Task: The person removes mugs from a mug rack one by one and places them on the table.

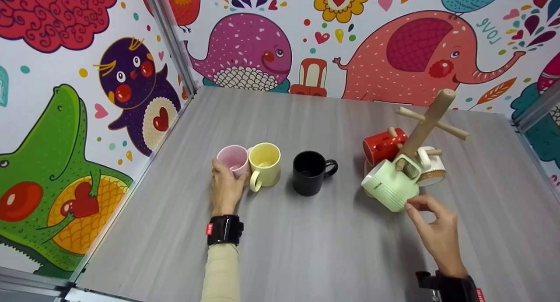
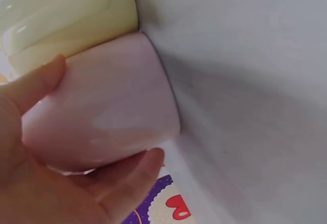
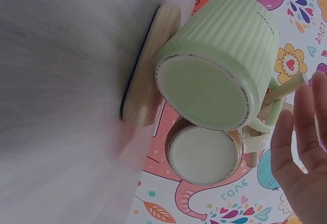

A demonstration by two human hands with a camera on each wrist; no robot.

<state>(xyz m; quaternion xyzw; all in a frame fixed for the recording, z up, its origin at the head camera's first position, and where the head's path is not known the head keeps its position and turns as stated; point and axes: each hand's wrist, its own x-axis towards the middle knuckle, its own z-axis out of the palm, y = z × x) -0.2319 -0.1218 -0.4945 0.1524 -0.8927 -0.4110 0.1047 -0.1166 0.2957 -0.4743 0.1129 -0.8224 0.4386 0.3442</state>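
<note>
My left hand [image 1: 227, 186] grips a pink mug [image 1: 233, 158] standing on the table. In the left wrist view, the thumb and fingers reach round opposite sides of its wall. Touching the pink mug is a yellow mug [image 1: 266, 164], its handle toward me. At the right, a pale green ribbed mug [image 1: 390, 186] hangs tilted by its handle from a peg of a wooden mug tree [image 1: 422, 129]. My right hand [image 1: 437, 232] is beside the green mug's base, fingertips right at its lower edge. In the right wrist view, its fingers [image 3: 304, 114] are loosely extended.
A black mug [image 1: 309, 173] stands between the yellow mug and the mug tree, handle to the right. A red mug [image 1: 383, 146] and a white mug with a brown base [image 1: 432, 167] hang on other pegs. Cartoon-printed walls [image 1: 245, 52] bound the grey table [image 1: 280, 249].
</note>
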